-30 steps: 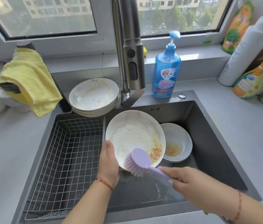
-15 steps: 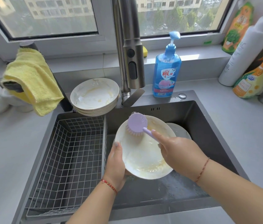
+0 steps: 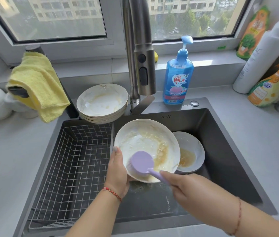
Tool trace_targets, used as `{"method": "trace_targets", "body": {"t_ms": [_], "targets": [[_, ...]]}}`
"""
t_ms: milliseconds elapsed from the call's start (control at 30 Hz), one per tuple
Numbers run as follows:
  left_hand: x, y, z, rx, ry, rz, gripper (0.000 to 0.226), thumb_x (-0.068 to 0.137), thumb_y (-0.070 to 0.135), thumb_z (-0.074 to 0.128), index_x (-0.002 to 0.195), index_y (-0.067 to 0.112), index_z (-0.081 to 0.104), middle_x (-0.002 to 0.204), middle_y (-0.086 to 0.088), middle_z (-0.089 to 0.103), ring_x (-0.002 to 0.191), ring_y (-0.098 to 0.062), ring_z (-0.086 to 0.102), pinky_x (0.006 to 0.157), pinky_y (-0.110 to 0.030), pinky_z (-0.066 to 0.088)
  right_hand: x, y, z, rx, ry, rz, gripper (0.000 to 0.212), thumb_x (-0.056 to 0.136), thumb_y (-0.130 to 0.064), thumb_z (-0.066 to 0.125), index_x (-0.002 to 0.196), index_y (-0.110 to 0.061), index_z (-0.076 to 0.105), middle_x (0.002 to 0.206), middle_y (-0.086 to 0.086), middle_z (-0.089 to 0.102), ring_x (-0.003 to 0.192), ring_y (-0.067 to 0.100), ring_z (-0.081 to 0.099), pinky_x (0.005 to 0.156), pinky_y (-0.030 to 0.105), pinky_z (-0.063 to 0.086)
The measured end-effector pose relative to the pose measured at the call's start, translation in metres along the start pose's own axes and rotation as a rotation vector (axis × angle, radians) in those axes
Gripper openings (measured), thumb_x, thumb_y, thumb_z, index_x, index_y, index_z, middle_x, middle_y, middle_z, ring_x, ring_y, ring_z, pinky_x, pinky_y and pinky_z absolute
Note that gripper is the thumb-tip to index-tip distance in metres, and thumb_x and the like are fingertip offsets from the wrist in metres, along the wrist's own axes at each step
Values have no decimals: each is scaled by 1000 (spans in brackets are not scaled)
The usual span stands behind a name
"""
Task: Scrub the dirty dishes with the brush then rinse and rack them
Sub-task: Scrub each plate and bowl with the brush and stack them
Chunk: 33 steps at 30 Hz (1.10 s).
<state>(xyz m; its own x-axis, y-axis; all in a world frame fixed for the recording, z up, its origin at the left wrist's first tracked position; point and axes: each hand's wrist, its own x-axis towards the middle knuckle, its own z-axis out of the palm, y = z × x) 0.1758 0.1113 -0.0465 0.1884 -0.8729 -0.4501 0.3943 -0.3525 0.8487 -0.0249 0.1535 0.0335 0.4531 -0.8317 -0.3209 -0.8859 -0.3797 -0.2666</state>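
My left hand point(image 3: 117, 170) grips the left rim of a white plate point(image 3: 143, 137) smeared with yellow-brown food, holding it tilted over the dark sink point(image 3: 229, 151). My right hand point(image 3: 185, 187) grips the handle of a lilac dish brush point(image 3: 142, 162), whose round head presses on the plate's lower left part. A second dirty plate point(image 3: 191, 147) lies in the sink to the right, partly behind the held plate. A stack of dirty plates point(image 3: 102, 101) sits at the sink's back left corner. A wire rack basket point(image 3: 70, 159) fills the sink's left half.
A steel tap point(image 3: 140, 53) hangs over the sink's back middle. A blue soap pump bottle point(image 3: 178, 77) stands behind the sink. A yellow cloth point(image 3: 37, 82) drapes at the left. Bottles point(image 3: 262, 59) crowd the right back counter.
The brush swept from the plate's far rim down to its lower left part. My right hand drew back toward me, uncovering the plate's food smear and the second plate.
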Motion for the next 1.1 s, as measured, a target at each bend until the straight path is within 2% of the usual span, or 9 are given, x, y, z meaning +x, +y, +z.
{"method": "trace_targets", "body": {"t_ms": [67,200,300,367,433,633,867,1000,1100], "targets": [[-5,-5,6,-16,-24,-51,98,68,86,45,137,17,53,124,-15,67,109,-33,67,87,-48,57,13,-6,9,132,140,-22,42,98,-28,29,134,-47,43,103,-9,63,86,27,58,67,20,45],[-11,-10,11,-36,-140,-76,62,97,61,24,135,22,54,119,-11,71,105,-32,70,80,-54,58,47,-2,1,169,225,65,54,101,-26,32,145,-52,17,63,-4,44,55,17,41,56,31,39],[-8,-11,7,-37,-114,-126,61,96,62,24,134,24,54,119,-10,71,103,-32,70,73,-58,58,50,25,1,137,262,233,47,99,-27,35,138,-54,30,58,-6,44,50,12,40,45,26,27],[-7,-9,6,-46,-67,-163,63,96,65,25,135,25,53,120,-10,70,105,-34,69,72,-59,58,46,42,3,210,294,349,22,97,-28,40,114,-30,54,62,-2,53,55,18,49,47,30,33],[-6,-9,4,-56,-34,-184,62,96,66,26,135,26,53,122,-11,69,107,-36,68,73,-62,57,42,53,7,373,368,467,16,94,-33,50,90,-18,54,68,2,58,59,22,54,52,34,42],[-11,-5,8,-143,-73,-309,62,98,62,26,131,19,56,117,-14,71,108,-38,67,81,-64,55,48,53,22,1090,231,658,26,87,-33,65,95,-10,57,83,10,68,45,15,41,43,25,37],[-19,5,13,11,-36,-361,51,103,51,34,126,12,58,107,-11,75,102,-30,69,78,-49,60,50,51,29,1596,213,794,7,86,3,47,84,2,53,40,3,32,27,10,26,34,16,27],[-20,-2,2,1020,171,189,57,99,49,37,144,15,40,140,-3,50,126,-23,49,97,-36,45,50,43,27,1661,268,843,8,83,2,46,86,0,52,40,1,33,29,9,27,32,17,28],[-34,-14,4,1207,8,808,46,94,51,42,121,16,57,114,4,61,109,-16,55,99,-37,46,51,38,27,1626,296,886,7,82,-1,49,88,-1,53,47,2,34,34,10,27,37,16,28]]}}
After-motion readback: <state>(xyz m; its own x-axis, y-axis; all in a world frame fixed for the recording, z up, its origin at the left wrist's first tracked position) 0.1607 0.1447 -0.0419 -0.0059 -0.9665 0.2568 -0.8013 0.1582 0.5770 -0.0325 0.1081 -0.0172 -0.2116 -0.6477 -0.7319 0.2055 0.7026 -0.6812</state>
